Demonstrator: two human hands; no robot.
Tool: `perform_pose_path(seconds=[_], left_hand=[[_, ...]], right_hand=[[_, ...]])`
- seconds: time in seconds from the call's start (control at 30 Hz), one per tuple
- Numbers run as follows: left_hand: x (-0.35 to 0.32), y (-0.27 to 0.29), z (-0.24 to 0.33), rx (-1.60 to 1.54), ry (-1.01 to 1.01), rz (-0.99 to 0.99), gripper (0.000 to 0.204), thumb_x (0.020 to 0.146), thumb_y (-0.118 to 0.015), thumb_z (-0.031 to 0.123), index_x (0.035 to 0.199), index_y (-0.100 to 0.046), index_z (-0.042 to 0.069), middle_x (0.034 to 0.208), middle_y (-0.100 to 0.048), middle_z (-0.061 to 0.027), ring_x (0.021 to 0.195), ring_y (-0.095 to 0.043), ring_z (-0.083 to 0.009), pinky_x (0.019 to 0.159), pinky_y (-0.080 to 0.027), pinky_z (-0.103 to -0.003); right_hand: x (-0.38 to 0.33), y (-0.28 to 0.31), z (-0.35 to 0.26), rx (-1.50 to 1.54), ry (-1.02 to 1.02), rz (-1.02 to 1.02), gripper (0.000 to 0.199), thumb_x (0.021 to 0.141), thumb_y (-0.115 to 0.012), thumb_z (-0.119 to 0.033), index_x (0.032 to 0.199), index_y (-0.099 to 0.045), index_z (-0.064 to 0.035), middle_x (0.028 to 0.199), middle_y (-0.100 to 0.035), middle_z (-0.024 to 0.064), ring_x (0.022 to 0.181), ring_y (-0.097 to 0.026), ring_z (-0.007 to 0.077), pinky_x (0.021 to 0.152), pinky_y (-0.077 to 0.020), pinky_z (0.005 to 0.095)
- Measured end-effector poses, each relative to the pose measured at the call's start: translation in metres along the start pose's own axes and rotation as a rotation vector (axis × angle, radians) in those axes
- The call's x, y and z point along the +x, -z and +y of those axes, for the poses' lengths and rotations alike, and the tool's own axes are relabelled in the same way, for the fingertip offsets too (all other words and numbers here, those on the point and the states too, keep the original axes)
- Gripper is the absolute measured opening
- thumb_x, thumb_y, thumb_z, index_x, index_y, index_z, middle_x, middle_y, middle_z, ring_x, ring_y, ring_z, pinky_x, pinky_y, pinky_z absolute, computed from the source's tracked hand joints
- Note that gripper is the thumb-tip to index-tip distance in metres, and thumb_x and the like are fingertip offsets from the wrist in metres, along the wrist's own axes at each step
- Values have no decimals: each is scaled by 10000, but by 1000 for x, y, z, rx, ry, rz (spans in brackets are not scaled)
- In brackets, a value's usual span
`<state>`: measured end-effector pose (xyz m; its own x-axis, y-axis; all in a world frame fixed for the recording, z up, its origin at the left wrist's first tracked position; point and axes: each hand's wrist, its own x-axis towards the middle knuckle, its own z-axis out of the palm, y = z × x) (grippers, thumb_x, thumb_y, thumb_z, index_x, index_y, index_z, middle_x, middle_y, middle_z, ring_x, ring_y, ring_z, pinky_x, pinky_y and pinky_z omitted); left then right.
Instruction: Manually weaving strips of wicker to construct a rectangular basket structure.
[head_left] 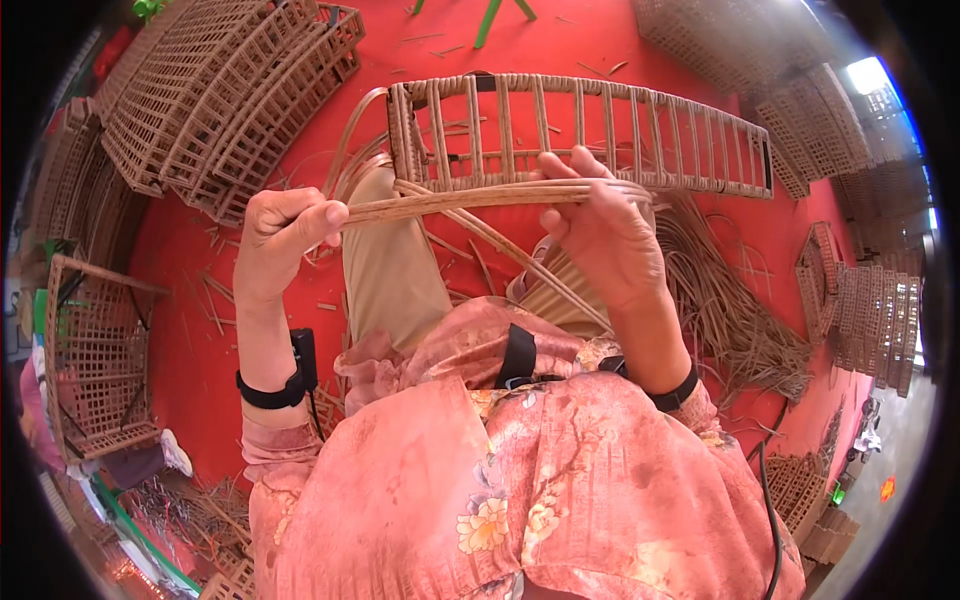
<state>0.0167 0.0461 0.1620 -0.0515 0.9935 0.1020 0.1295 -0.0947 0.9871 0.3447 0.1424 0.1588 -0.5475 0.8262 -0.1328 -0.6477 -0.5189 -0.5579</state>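
My left hand is closed around one end of a bundle of flat brown rattan-like strips. The bundle stretches sideways to my right hand, where it passes between the thumb and the loosely bent fingers. Just beyond the bundle, a long narrow woven frame with ladder-like crossbars lies across my knees. Strands loop from its left end, and one loose strip slants down toward my lap.
A heap of loose strips spreads on the red floor to my right. Stacked woven baskets stand at far left, more panels at right. One basket frame stands at left beside a person's shoe. Green stool legs show beyond.
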Motion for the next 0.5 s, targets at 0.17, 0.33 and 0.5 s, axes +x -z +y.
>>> perform_pose_path(seconds=[0.17, 0.33, 0.5], left_hand=[[-5, 7, -6, 4, 32, 23, 357, 905, -724, 238, 622, -642, 36, 557, -509, 30, 525, -399, -24, 487, -270, -234], [-5, 5, -13, -180, 20, 72, 374, 918, -682, 174, 583, -592, 36, 556, -465, 26, 505, -348, -39, 475, -236, -252], [-4, 10, -16, -137, 11, 60, 351, 923, -654, 151, 599, -587, 34, 556, -456, 28, 505, -343, -44, 479, -232, -256]], right_hand=[[0, 5, 10, -95, -53, -43, 251, 972, -637, -138, 1211, -625, -61, 1211, -672, 141, 1027, -687, 223, 835, -595, 327], [-4, 6, 21, -92, -56, 14, 181, 974, -643, -169, 1125, -645, -69, 1115, -709, 122, 956, -708, 211, 762, -602, 309], [-6, 20, 27, -112, -61, 151, 197, 982, -644, -237, 1072, -645, -61, 1028, -718, 96, 866, -710, 176, 686, -587, 273]])
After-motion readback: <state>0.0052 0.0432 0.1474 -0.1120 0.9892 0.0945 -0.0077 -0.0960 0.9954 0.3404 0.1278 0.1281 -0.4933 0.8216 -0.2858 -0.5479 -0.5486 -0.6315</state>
